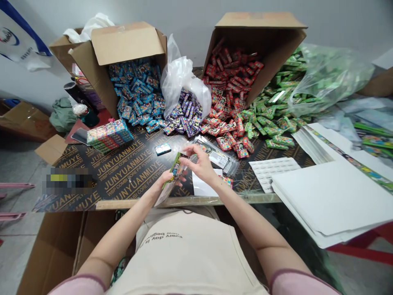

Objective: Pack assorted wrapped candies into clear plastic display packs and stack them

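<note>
My left hand [167, 180] is closed round a narrow printed carton [175, 169], green and black with a long pale side. The carton stands tilted above the table's front edge. At its top end the fingers of my right hand [199, 162] are bent and pinch the edge; whether anything small sits between them is hidden. Just beyond my hands lies a small blue packet [162, 149]. Beneath my right hand are a clear plastic sleeve [219, 155] with a dark print and a white sheet [202, 186].
Cardboard boxes on their sides spill blue packets [138, 90] and red packets [233, 78]. Purple packets [186, 110] and green packets [276, 119] lie in plastic bags between and beside them. A stacked block of packets [109, 135] stands left; white card sheets [331, 196] overhang the right edge.
</note>
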Motion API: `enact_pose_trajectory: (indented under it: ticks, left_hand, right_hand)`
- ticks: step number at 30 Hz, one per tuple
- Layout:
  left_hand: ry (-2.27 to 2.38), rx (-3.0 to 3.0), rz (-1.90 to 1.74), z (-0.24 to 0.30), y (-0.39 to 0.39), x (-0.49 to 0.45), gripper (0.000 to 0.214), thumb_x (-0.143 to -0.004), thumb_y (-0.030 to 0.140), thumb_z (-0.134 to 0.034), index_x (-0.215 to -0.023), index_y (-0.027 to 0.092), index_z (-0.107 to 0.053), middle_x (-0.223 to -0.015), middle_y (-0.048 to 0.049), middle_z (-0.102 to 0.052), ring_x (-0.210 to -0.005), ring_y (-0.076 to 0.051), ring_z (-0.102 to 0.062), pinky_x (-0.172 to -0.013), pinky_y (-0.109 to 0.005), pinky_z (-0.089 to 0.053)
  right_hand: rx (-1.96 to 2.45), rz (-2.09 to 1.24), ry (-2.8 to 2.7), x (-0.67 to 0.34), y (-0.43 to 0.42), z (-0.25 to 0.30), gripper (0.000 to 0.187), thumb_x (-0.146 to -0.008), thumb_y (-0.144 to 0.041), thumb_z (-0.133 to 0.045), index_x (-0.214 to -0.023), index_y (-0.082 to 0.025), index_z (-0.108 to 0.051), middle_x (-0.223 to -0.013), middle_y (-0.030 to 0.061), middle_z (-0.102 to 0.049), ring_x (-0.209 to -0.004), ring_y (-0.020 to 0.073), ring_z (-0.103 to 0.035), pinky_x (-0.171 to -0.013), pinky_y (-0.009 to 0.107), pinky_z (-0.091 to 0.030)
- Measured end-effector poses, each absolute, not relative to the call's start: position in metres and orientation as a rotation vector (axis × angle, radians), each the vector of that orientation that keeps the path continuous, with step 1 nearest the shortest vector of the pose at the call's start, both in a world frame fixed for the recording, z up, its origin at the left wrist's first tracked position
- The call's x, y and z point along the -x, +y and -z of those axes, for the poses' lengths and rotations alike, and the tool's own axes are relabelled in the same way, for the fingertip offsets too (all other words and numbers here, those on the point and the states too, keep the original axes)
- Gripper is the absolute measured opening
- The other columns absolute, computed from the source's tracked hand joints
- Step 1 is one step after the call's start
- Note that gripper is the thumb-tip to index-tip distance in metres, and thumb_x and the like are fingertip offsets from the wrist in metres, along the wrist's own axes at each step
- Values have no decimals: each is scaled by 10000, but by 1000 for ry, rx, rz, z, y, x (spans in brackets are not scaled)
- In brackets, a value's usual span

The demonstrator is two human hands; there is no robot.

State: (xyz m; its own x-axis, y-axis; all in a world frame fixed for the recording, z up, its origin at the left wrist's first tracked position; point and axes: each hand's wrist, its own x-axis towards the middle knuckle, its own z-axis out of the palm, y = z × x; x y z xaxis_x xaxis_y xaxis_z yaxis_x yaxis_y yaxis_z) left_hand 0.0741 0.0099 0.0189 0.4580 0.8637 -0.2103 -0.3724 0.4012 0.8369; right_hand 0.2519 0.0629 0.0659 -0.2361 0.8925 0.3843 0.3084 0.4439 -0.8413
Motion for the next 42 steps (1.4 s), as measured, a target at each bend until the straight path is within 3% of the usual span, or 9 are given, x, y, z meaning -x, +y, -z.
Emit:
enact_pose_trajectory:
  ticks: [4, 13, 18, 22, 25, 27, 31, 37, 42]
  left_hand:
    - [738, -928, -803, -12, 16, -65, 743, -602, 513, -728, -1270, 221, -587, -1181, -97, -663, -972, -290, -647, -779, -364, -499]
    - [922, -1271, -767, -40, 9, -53, 488, -748, 406, -692, -1194, 212, -654, -1190, -59, -671, -1148, -289, -572, -1033, -391, -379]
    - [952, -1331, -719, -36, 8, -58, 377, -808, 462, -591, -1036, 185, -707, -1006, -40, -714, -977, -260, -612, -910, -354, -450]
    - [1016, -1197, -807, -28, 8, -60, 346, -777, 460, -596, -918, 166, -713, -889, -34, -719, -827, -222, -615, -793, -317, -472]
    - [1079, -1006, -934, -26, 10, -58, 360, -750, 463, -599, -897, 150, -700, -801, -39, -710, -731, -206, -616, -680, -296, -467]
    - [1096, -951, -989, -27, 12, -56, 362, -734, 464, -607, -887, 147, -692, -770, -41, -702, -716, -207, -620, -667, -300, -466]
    - [1113, -1116, -983, -29, 13, -56, 335, -767, 483, -584, -791, 160, -668, -698, -26, -662, -726, -202, -601, -704, -309, -462]
    - [1388, -1460, -943, -31, 13, -54, 448, -801, 496, -539, -502, 191, -401, -483, 38, -379, -499, -104, -352, -511, -259, -288]
    - [1376, -1285, -1103, -25, 25, -47, 415, -806, 519, -544, -583, 171, -510, -558, 17, -496, -548, -119, -441, -526, -247, -341]
  right_hand:
    - [903, -879, -2069, -257, 63, -66, 383, -778, -555, -670, -692, -184, -630, -722, 19, -603, -745, 173, -543, -733, 312, -429]
    - [835, -1036, -2321, -264, 61, -58, 403, -848, -392, -646, -1195, -195, -592, -846, 22, -723, -789, 195, -585, -857, 365, -433]
    - [916, -1072, -2046, -251, 58, -60, 320, -856, -329, -612, -1151, -205, -599, -1093, 52, -679, -889, 186, -624, -831, 335, -478]
    - [1079, -899, -1838, -241, 55, -56, 229, -825, -333, -652, -1025, -223, -646, -988, 35, -685, -895, 200, -621, -902, 385, -463]
    - [1193, -794, -1497, -237, 53, -44, 491, -728, -403, -751, -1158, -235, -585, -1124, 70, -641, -1047, 231, -583, -969, 414, -436]
    - [1166, -1038, -1383, -235, 51, -35, 620, -690, -464, -767, -1220, -238, -539, -1163, 83, -631, -1050, 227, -591, -919, 395, -476]
    - [941, -1649, -1309, -232, 48, -22, 447, -737, -517, -705, -1038, -199, -617, -955, 48, -701, -857, 185, -655, -804, 350, -532]
    - [1003, -1524, -1217, -229, 53, -28, 356, -646, -441, -799, -836, -176, -658, -777, 8, -700, -701, 155, -648, -730, 310, -546]
    - [843, -1941, -1341, -234, 46, -27, 467, -599, -414, -829, -952, -171, -643, -746, -18, -688, -631, 138, -636, -633, 279, -553]
